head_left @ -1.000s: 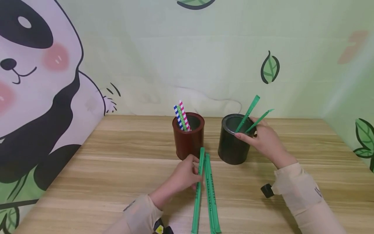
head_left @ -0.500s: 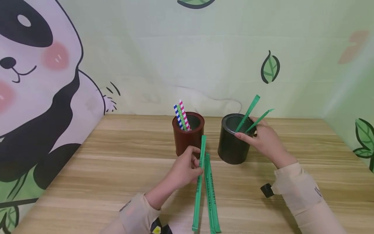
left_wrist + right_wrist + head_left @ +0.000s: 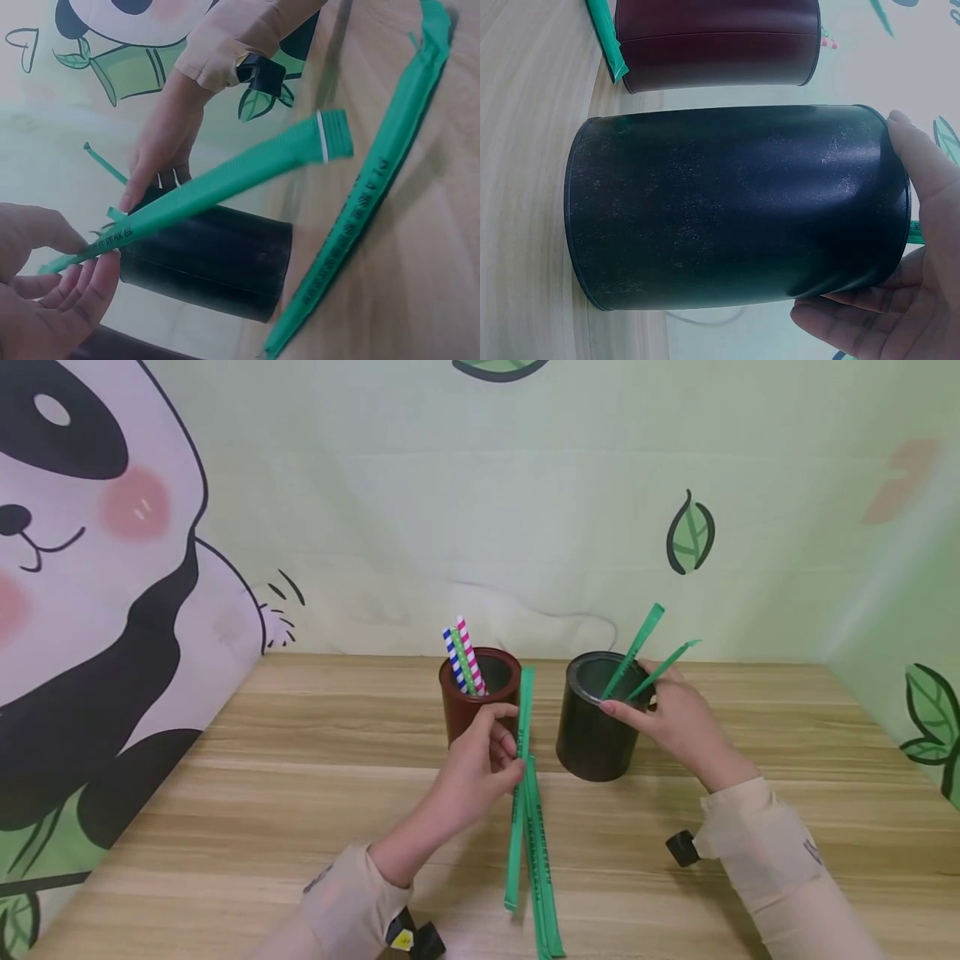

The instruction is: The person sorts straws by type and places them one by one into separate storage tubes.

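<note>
My left hand (image 3: pixel 476 768) pinches a green wrapped straw (image 3: pixel 527 706) between thumb and fingers, its lower end lifted over the table. In the left wrist view the held straw (image 3: pixel 225 180) slants in front of the black cup (image 3: pixel 202 259). Below it, a pair of green wrapped straws (image 3: pixel 544 881) lies side by side on the wood. My right hand (image 3: pixel 678 714) grips the upright black cup (image 3: pixel 596 739) at its rim, thumb on the near side. Two green wrapped straws (image 3: pixel 636 643) lean inside that cup. In the right wrist view the cup's side (image 3: pixel 735 210) fills the middle.
A dark red cup (image 3: pixel 459 714) stands left of the black one, partly behind my left hand. It holds blue-striped, green and pink-striped straws (image 3: pixel 465 660). Behind the wooden table (image 3: pixel 300 827) rises a wall (image 3: pixel 375 510) printed with a panda and leaves.
My left hand has raised the pinched straw from the table and moved it forward, away from the straws lying there. The right hand has stayed on the black cup.
</note>
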`<state>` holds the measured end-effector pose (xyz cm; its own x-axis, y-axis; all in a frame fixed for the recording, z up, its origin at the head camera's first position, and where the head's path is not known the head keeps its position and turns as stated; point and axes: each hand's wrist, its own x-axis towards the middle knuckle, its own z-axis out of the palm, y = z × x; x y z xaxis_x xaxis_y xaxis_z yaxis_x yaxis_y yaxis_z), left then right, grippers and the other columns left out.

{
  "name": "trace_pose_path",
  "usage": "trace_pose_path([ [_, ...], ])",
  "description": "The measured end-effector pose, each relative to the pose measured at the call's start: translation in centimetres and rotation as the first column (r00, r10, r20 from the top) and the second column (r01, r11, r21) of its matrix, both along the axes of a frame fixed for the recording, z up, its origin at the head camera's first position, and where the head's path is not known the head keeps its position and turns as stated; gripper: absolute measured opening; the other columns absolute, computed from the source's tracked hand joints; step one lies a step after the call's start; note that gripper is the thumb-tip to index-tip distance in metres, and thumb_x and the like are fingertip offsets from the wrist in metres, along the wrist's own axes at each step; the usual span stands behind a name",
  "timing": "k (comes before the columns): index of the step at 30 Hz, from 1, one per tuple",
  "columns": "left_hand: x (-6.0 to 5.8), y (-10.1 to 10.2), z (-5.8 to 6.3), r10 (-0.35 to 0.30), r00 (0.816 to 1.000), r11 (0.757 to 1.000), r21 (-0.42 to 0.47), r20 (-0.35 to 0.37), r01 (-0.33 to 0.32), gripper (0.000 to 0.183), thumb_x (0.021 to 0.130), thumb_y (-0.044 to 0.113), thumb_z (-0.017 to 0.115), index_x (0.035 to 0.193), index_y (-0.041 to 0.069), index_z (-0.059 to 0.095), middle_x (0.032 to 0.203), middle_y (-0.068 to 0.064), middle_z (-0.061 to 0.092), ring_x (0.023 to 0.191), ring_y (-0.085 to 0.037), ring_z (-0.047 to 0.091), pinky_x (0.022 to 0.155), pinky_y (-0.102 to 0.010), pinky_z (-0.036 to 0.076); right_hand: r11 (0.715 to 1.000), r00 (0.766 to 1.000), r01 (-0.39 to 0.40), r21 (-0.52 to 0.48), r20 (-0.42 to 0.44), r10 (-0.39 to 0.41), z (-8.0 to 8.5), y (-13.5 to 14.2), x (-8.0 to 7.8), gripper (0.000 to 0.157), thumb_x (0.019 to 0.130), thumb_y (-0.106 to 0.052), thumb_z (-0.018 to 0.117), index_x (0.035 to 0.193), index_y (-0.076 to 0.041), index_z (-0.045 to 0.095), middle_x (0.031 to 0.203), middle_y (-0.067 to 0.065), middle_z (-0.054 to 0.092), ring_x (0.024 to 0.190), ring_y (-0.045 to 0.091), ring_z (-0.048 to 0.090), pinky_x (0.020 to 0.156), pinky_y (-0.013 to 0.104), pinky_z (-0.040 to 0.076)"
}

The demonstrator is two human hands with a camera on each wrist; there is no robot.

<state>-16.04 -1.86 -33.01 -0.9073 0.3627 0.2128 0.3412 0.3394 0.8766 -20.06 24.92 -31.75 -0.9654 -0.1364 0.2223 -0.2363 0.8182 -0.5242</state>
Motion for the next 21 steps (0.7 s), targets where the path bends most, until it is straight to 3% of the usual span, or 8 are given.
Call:
trace_pose_path([
  [5,-0.6,0.3,1.0,0.013,0.989,1.0,0.002,-0.148,-0.013,0.056,0.085,-0.003,0.066,0.134,0.008,0.042,0.094,-0.009,0.056,0.082,-0.016,0.054,0.07,-0.018,0.05,1.0,1.0,0.007,0.003,0.008,-0.007,0.0,0.0,0.0,0.084,0.087,-0.056,0.061,0.145,-0.001,0.036,0.138,0.026,0.045,0.113,0.037,0.052,0.089,0.053,0.048],
  [10,-1.3,0.8,2.4,0.026,0.952,0.999,-0.013,-0.306,-0.032,0.054,0.087,-0.002,0.064,0.135,0.007,0.041,0.093,-0.009,0.057,0.08,-0.016,0.056,0.068,-0.02,0.051,1.0,1.0,0.011,0.006,0.007,-0.012,-0.1,0.0,-0.1,0.084,0.087,-0.056,0.06,0.145,-0.001,0.035,0.138,0.025,0.045,0.109,0.036,0.053,0.087,0.05,0.049],
  [18,-2.3,1.9,4.0,0.025,0.906,0.999,-0.009,-0.422,-0.032,0.053,0.089,0.0,0.062,0.137,0.008,0.04,0.094,-0.011,0.061,0.074,-0.015,0.058,0.067,-0.02,0.051,1.0,1.0,0.005,-0.016,-0.003,-0.005,-0.3,0.1,-0.3,0.079,0.087,-0.054,0.062,0.143,-0.003,0.039,0.134,0.024,0.048,0.107,0.034,0.053,0.084,0.047,0.051],
  [21,-2.7,2.5,4.3,0.042,0.876,0.999,0.022,-0.481,-0.036,0.052,0.089,0.0,0.062,0.137,0.008,0.041,0.095,-0.012,0.062,0.074,-0.016,0.059,0.067,-0.021,0.052,1.0,1.0,0.003,-0.016,-0.001,-0.003,-0.2,0.0,-0.3,0.08,0.087,-0.054,0.062,0.144,-0.004,0.039,0.136,0.024,0.047,0.112,0.035,0.053,0.088,0.05,0.05],
])
